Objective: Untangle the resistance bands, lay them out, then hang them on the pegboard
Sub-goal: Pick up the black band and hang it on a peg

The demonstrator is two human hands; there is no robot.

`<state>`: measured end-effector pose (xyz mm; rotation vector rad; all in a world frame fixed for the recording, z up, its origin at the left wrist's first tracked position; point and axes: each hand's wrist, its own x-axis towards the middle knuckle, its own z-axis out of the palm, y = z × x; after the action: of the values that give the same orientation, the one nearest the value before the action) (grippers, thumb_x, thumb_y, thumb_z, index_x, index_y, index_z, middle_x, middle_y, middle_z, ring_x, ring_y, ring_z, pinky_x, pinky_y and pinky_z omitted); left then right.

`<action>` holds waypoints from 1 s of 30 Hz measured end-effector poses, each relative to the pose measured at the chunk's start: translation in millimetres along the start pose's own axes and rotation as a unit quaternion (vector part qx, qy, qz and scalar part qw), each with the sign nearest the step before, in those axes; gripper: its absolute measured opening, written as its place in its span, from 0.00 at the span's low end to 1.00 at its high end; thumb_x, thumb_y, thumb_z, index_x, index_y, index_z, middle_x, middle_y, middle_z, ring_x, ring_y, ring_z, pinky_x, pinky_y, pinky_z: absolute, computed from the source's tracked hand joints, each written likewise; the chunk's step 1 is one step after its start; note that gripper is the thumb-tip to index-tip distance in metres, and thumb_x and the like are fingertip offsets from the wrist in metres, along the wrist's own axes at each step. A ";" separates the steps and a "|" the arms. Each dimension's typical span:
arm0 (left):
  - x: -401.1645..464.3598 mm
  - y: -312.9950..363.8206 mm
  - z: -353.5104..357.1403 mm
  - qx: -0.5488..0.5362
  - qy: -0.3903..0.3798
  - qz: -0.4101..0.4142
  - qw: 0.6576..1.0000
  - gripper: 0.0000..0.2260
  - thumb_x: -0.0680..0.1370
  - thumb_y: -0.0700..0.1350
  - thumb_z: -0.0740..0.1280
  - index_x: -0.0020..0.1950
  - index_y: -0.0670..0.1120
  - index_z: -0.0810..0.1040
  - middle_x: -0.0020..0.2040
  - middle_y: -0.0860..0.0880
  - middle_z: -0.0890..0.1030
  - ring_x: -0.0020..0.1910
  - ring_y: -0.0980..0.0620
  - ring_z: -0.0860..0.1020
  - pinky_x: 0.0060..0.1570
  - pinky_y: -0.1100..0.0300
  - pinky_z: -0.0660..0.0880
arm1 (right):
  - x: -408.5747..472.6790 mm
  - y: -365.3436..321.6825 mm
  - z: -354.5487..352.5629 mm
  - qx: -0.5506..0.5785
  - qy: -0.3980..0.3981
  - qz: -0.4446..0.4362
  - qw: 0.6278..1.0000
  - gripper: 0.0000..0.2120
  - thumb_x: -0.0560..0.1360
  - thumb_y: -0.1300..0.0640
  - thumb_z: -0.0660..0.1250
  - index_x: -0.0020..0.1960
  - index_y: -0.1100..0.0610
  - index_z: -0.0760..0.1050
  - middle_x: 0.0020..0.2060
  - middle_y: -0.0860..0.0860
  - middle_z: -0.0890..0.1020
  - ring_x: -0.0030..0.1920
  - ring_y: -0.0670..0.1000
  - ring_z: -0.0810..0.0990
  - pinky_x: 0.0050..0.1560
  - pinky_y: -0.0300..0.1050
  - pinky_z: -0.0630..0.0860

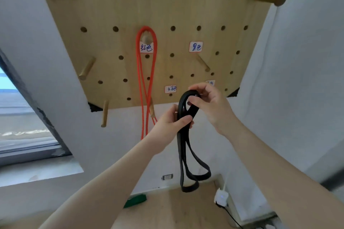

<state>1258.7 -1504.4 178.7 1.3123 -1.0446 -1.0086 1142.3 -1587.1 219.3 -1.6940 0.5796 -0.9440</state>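
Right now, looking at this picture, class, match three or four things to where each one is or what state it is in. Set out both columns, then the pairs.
Things
1. red band
2. black band
3. green band
4. peg under the black-colour label

States
A. lying on the table
B. bare, nothing on it
C. hanging from a pegboard peg
D. held in both hands, left hand and right hand

Pairs: 1-C, 2-D, 3-A, 4-B

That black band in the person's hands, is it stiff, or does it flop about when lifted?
Probably floppy: the black band droops in long loops below the left hand and right hand. Likely light, since fingers alone hold it. It seems flat, so unlikely to roll.
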 end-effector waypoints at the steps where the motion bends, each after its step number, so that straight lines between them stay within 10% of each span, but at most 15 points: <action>1: 7.6 4.5 5.8 0.008 0.001 0.009 1.000 0.08 0.78 0.40 0.63 0.57 0.43 0.71 0.41 0.48 0.82 0.44 0.53 0.81 0.51 0.58 0.77 | 6.6 0.7 -7.8 0.003 0.012 -0.008 1.000 0.12 0.73 0.67 0.67 0.46 0.50 0.76 0.39 0.43 0.81 0.44 0.46 0.80 0.50 0.40 0.76; 7: 49.6 33.0 28.0 0.079 0.058 0.107 0.989 0.11 0.78 0.42 0.64 0.57 0.54 0.70 0.53 0.47 0.81 0.54 0.52 0.79 0.57 0.56 0.75 | 42.5 -9.7 -45.0 -0.022 0.015 -0.069 0.997 0.10 0.72 0.65 0.69 0.45 0.50 0.76 0.40 0.45 0.80 0.39 0.39 0.78 0.29 0.27 0.70; 12: 73.7 51.1 33.2 0.095 0.138 0.196 0.966 0.12 0.76 0.41 0.66 0.54 0.55 0.70 0.46 0.46 0.81 0.46 0.50 0.80 0.49 0.59 0.77 | 64.1 -8.4 -57.9 -0.095 0.015 -0.131 0.987 0.13 0.70 0.62 0.71 0.44 0.44 0.76 0.40 0.41 0.81 0.44 0.42 0.79 0.47 0.35 0.76; 23: 128.5 68.1 37.1 0.231 0.212 0.246 0.917 0.09 0.78 0.43 0.64 0.57 0.52 0.76 0.51 0.59 0.79 0.51 0.66 0.75 0.49 0.78 0.70 | 108.5 12.0 -78.3 -0.001 0.037 -0.133 0.990 0.12 0.73 0.64 0.68 0.48 0.46 0.77 0.44 0.43 0.82 0.47 0.44 0.81 0.50 0.38 0.76; 30: 167.8 56.9 36.4 0.145 0.253 0.150 0.945 0.08 0.78 0.44 0.64 0.56 0.51 0.77 0.52 0.57 0.80 0.54 0.61 0.76 0.55 0.65 0.72 | 146.9 31.1 -72.0 0.046 0.066 -0.051 0.995 0.09 0.73 0.64 0.69 0.49 0.52 0.76 0.49 0.51 0.82 0.50 0.48 0.81 0.53 0.42 0.78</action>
<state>1263.1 -1675.2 238.4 1.4887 -0.9697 -0.2657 1169.3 -1749.6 243.5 -1.5994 0.5326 -1.1460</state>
